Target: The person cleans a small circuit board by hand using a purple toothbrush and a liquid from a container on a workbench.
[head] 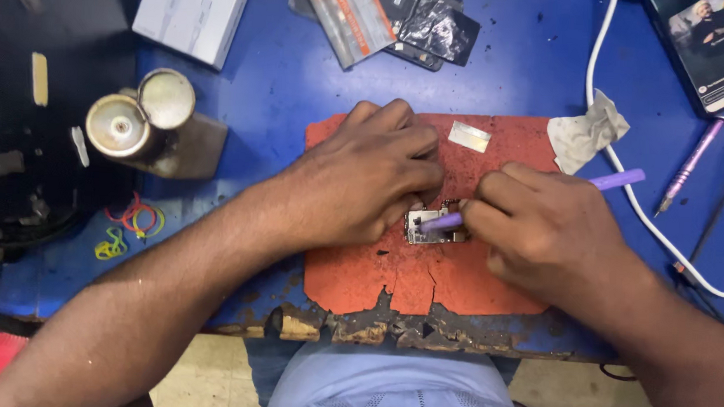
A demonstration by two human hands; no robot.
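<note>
My left hand [363,183] pinned the board [427,227] flat on the red mat [473,292], mid-desk [286,84]. My right hand [542,229] had its grip shut on the purple tool [619,180], tip on the board. Work looked mid-way; shields on, nothing lifted off yet.

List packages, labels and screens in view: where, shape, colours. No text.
White box: top left on the blue table, rectangular, grey product pictures on its side.
Flat packet: top centre, long grey rectangle with an orange stripe, lying on dark phone parts.
Black foil pouch: top centre, right of the packet, crumpled and shiny.
Phone screen: top right corner, dark rectangle, lit, showing a person.
Small label: on the red mat, pale silvery rectangle.
</note>
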